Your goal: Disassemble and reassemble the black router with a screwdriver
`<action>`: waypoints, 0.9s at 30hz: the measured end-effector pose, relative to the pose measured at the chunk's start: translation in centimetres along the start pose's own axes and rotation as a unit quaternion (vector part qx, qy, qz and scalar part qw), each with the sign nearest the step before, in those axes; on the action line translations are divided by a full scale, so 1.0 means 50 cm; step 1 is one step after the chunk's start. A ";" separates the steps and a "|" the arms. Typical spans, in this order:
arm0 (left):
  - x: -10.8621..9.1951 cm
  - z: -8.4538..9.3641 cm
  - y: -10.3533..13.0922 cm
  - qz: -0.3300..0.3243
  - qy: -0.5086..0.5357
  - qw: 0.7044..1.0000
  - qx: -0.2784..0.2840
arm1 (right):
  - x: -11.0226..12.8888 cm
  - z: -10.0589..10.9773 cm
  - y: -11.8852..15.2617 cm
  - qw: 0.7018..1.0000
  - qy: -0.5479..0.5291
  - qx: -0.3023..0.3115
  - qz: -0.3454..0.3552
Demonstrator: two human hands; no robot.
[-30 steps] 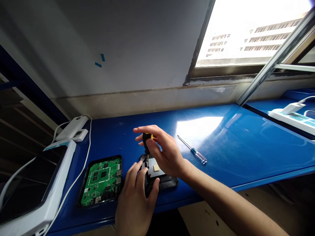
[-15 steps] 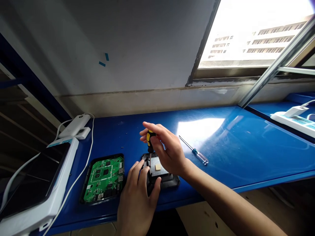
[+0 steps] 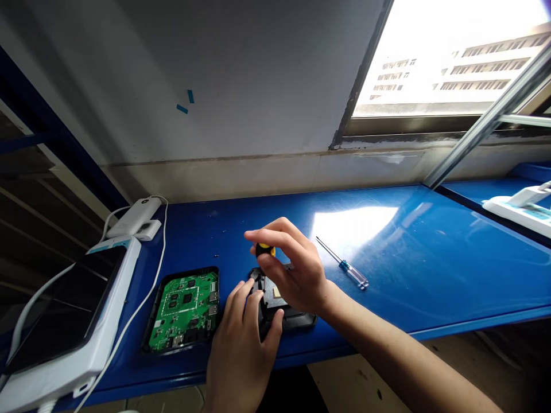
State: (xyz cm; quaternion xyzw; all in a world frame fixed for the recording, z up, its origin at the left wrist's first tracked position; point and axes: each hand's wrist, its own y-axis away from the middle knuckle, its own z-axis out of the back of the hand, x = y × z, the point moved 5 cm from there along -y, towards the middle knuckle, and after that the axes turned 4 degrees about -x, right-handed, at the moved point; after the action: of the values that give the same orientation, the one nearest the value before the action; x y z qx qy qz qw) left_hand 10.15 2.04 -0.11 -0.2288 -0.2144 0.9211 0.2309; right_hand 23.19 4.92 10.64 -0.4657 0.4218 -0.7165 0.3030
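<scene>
In my right hand (image 3: 297,267) is a short yellow-and-black screwdriver (image 3: 266,250), gripped between thumb and fingers above a black plastic cover (image 3: 305,319). The screwdriver's shaft is not visible. A metal plate with a small beige pad (image 3: 276,292) sits inside the cover. My left hand (image 3: 243,344) rests on the cover's left side, fingers spread, fingertips on its edge and inside. Left of it lies a black case holding a green circuit board (image 3: 185,310). A second screwdriver (image 3: 353,273) with a clear and blue handle lies to the right.
Tiny dark screws (image 3: 216,256) lie on the blue table (image 3: 430,264) beyond the cover. At left are a tilted black-screened device (image 3: 64,310), a white box (image 3: 135,217) and a white cable (image 3: 148,298). A white power strip (image 3: 516,211) is at far right.
My right hand has tilted the screwdriver, so its handle now shows end-on and its shaft is out of sight. The view has shifted slightly; my left hand stays on the cover.
</scene>
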 end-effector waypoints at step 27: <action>-0.002 -0.002 0.001 0.002 -0.005 1.000 0.015 | -0.016 -0.006 0.002 0.998 -0.022 -0.001 -0.058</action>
State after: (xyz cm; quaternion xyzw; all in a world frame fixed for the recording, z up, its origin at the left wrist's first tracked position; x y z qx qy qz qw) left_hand 10.26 1.97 -0.21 -0.2212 -0.2009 0.9258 0.2315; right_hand 23.22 5.62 10.16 -0.5050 0.3884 -0.7221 0.2699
